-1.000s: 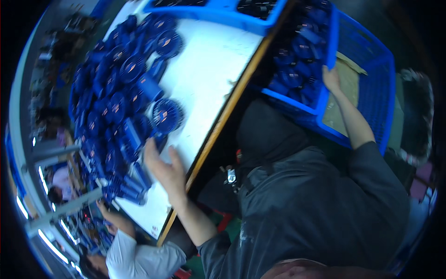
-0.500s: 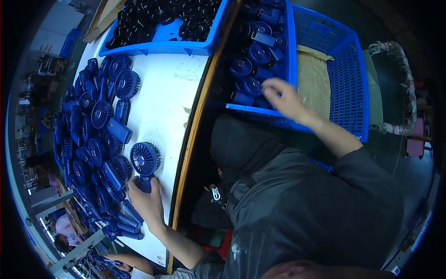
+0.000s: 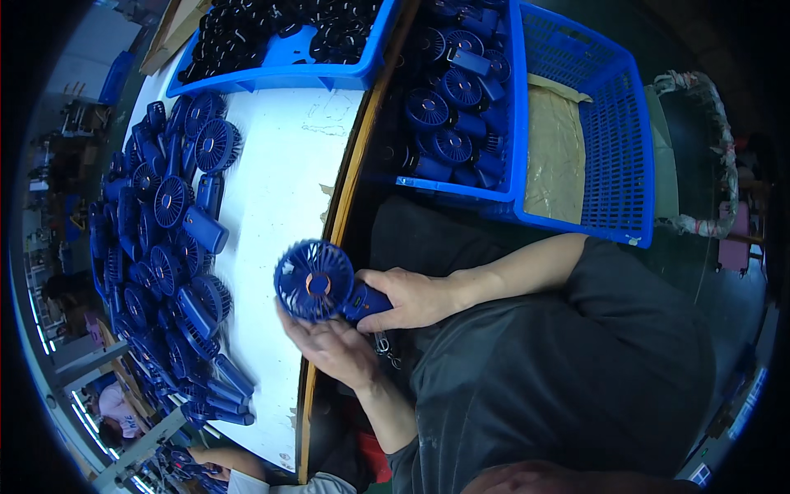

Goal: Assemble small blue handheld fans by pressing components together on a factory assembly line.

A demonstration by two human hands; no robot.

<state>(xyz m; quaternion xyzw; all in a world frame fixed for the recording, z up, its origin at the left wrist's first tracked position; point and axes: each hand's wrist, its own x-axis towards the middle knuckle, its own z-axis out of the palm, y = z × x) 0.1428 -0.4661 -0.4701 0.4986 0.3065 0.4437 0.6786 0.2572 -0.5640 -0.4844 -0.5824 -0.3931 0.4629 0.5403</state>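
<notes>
A dark blue handheld fan (image 3: 315,281) with a round grille and a copper-coloured ring is held up over the table's wooden edge. My right hand (image 3: 414,298) is closed around its short handle, thumb along the near side. Below the fan head, my left hand (image 3: 333,350) cups the lower rim, with part of its fingers hidden behind the grille. To the left, a heap of similar blue fans (image 3: 169,272) lies on the white tabletop (image 3: 284,156).
A blue bin (image 3: 329,80) of small black parts sits at the table's far end. Right of the table, a blue crate (image 3: 461,191) holds more fans, beside a blue slatted basket (image 3: 613,140) with brown wrapping inside. Another person's arm (image 3: 230,461) shows at lower left.
My left hand has lifted the fan off the tabletop and moved it right. My right hand has come back from the fan crate and taken the handle.
</notes>
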